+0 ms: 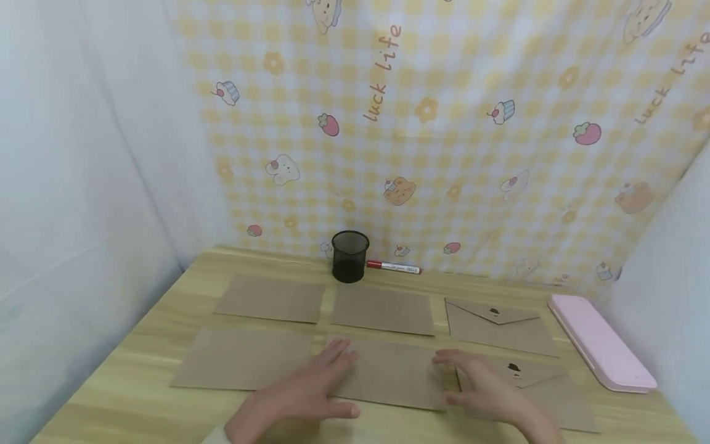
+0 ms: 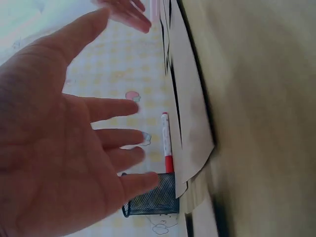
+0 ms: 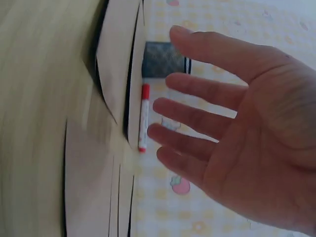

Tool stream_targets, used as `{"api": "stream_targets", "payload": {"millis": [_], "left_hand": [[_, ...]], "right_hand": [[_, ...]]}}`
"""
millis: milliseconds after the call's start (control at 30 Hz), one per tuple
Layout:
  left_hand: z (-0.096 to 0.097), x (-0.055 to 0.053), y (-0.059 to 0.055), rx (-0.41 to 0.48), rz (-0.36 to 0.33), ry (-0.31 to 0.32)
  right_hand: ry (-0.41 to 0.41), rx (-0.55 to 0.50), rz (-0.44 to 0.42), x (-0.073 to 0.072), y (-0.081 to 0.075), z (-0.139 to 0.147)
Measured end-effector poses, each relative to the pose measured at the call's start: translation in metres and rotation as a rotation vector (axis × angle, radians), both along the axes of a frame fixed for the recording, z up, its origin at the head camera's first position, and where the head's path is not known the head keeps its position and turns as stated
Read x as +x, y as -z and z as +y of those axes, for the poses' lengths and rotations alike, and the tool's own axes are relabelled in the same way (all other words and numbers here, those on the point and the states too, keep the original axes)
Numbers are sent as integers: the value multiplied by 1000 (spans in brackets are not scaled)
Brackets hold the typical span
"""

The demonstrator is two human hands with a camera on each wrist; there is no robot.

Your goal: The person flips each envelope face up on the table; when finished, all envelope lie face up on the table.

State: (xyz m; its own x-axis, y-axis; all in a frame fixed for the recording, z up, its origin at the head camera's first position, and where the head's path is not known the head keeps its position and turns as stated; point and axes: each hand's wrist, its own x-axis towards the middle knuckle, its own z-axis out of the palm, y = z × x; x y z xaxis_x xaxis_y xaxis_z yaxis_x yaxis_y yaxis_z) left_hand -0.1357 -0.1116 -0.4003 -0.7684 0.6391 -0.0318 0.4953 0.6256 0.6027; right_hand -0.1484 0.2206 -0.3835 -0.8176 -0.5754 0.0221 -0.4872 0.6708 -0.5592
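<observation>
The left hand and right hand hang, each grip spread loose, near both ends of a brown envelope; bare bench edges its near side.

At twelve o'clock on the wood-grained counter stands an upright black mesh cup, with a white marker lying just beside it, its red cap pointing to nine o'clock. A pink case lies at three o'clock. Beyond the far edge, at twelve, hangs a yellow-and-white checked cloth (its lettering reads "luck life"). White fabric covers ten o'clock.
</observation>
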Motion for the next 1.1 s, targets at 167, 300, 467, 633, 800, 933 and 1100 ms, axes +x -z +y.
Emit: {"api": "stream_targets", "payload": {"millis": [167, 300, 467, 633, 800, 933, 1100], "left_hand": [[3, -13, -3, -63, 25, -16], [2, -18, 0, -95, 35, -31], [3, -20, 8, -178, 88, -72], [2, -15, 13, -219, 94, -71], [1, -20, 9, -182, 175, -40], [-1, -26, 4, -94, 208, 32], [-1, -29, 7, -25, 176, 27]], "right_hand": [[22, 62, -52, -3, 4, -21], [34, 119, -23, -7, 12, -29], [83, 146, -66, -9, 19, -31], [71, 161, -132, -3, 24, -29], [9, 137, -50, -6, 25, -24], [-44, 116, -39, -8, 21, -18], [-40, -14, -130, -9, 23, -10]]}}
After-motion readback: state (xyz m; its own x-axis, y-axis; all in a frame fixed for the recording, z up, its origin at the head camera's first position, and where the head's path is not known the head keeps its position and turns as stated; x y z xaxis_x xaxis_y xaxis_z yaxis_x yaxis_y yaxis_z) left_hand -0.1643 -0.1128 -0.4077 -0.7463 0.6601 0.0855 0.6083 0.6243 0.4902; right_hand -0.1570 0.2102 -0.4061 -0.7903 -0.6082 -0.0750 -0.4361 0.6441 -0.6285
